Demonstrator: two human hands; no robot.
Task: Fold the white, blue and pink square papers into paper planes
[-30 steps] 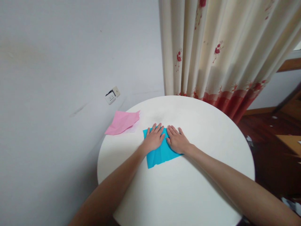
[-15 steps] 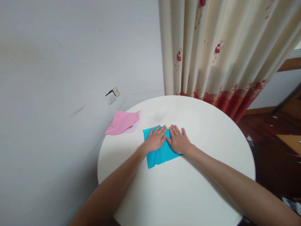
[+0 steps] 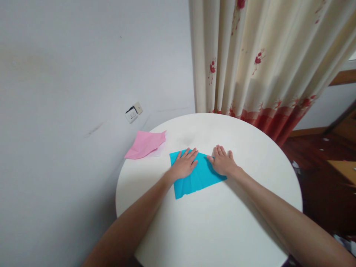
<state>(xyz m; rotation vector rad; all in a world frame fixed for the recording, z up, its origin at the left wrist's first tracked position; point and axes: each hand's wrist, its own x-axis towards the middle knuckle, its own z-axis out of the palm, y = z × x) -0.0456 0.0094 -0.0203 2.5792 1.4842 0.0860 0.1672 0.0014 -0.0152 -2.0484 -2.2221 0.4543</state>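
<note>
The blue paper (image 3: pixel 198 176) is pressed flat on the round white table (image 3: pixel 211 222) by the left hand (image 3: pixel 184 165) and right hand (image 3: pixel 223 163) (fingers spread, nothing gripped). Pink paper (image 3: pixel 144 144) is seen farther back, near the wall.

Bare forearms, seemingly no sleeves

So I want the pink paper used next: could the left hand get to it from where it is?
Probably yes. The left hand lies flat on the blue paper, and the pink paper sits just beyond it on the table, near the edge by the wall, with nothing between them.
</note>
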